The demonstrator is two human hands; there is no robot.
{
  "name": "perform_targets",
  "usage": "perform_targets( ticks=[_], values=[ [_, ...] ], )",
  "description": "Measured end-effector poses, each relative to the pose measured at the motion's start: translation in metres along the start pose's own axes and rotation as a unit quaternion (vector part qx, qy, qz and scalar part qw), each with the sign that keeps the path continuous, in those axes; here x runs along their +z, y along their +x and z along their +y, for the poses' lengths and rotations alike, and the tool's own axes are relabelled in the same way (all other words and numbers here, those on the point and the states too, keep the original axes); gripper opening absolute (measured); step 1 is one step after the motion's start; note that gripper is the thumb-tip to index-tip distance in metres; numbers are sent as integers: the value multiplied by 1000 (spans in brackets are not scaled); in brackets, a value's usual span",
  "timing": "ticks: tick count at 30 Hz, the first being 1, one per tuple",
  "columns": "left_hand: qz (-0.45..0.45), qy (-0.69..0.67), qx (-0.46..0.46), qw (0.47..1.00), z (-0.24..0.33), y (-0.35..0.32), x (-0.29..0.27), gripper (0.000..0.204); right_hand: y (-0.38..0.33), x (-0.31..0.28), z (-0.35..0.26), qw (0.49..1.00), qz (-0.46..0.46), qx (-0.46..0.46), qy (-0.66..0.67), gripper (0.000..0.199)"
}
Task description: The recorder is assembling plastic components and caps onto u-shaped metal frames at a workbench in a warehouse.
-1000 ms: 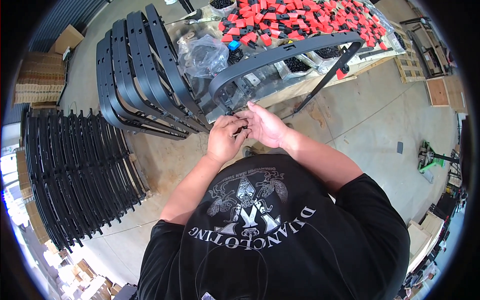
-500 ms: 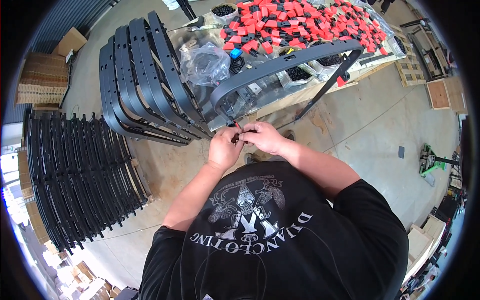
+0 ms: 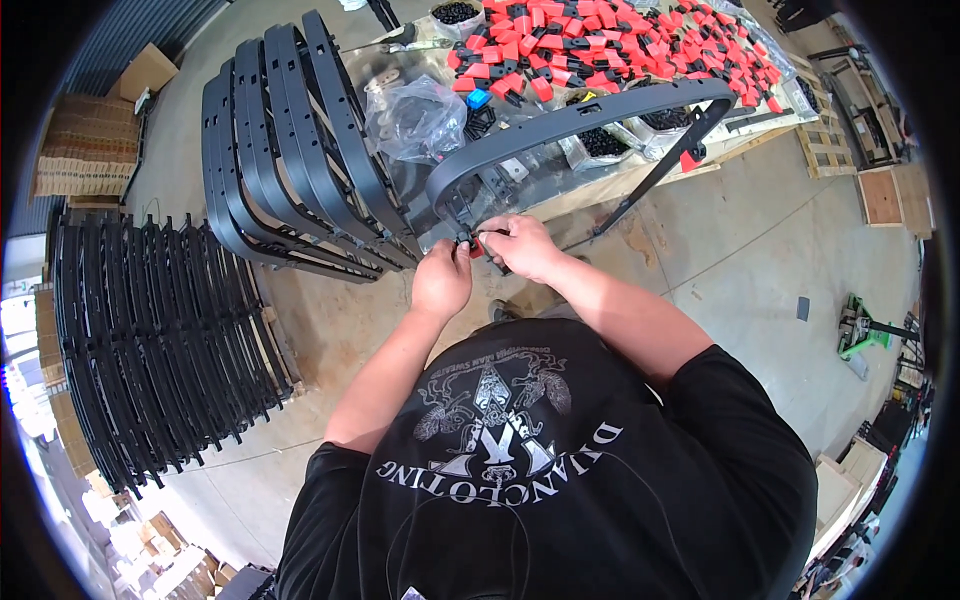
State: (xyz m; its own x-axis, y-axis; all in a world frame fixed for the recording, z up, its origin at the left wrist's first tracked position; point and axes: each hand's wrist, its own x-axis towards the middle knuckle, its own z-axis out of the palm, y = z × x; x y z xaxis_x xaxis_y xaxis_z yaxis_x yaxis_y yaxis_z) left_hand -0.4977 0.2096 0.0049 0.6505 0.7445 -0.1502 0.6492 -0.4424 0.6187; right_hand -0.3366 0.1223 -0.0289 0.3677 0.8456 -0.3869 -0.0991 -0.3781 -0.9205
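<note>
fingers of the left hand: the left hand (image 3: 441,279) is set against the near lower end of the upright frame, with thumb and forefinger close together beside a small red piece; whether anything is pinched by them cannot be told.
fingers of the right hand: the right hand (image 3: 522,248) is bent inward, and the red piece (image 3: 476,247) appears to be pinched between its thumb and fingertips.
red piece: it is held between both hands, at the frame's near lower end; it could be dropped to the floor (image 3: 640,330) if the pinch were loosened, since so little of it seems to be gripped.
fingertips: skin could be nipped, as the tips are crowded around one small spot.
upright frame: the black frame (image 3: 580,115) is arched over the tabletop edge; its support cannot be made out, so it could be tipped or twisted by an uneven push at that end.
second red piece: another (image 3: 690,160) is seen near the frame's far end; it could be knocked if the frame were swung.
tabletop: on the tabletop (image 3: 545,188), the plastic bag (image 3: 415,120) and the bag of small black parts (image 3: 598,142) could be snagged or spilled by a shifting frame.
standing frames: the row (image 3: 290,140) at the left could be bumped, being close by.
</note>
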Motion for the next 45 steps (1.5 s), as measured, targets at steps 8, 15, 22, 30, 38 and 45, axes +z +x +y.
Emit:
perform_targets(
  ticks=[8,15,22,30,38,45],
  values=[
    [-96,93,-26,991,16,9,-14,37,2,4,-2,1000,3,-1,7,28],
    [-137,120,-27,983,23,13,-23,39,15,-8,-16,993,-63,58,-78,31],
    [-156,123,-18,980,19,18,-22,39,20,-2,-22,990,-55,66,-114,42],
    [-155,121,-23,980,10,18,-17,39,18,1,-37,976,-54,96,-189,45],
    [-139,101,-12,985,8,18,-14,39,20,-1,-23,986,-54,30,-155,46],
    [-138,93,-23,986,13,15,-18,38,16,-1,-15,983,-73,38,-164,43]
  ],
)
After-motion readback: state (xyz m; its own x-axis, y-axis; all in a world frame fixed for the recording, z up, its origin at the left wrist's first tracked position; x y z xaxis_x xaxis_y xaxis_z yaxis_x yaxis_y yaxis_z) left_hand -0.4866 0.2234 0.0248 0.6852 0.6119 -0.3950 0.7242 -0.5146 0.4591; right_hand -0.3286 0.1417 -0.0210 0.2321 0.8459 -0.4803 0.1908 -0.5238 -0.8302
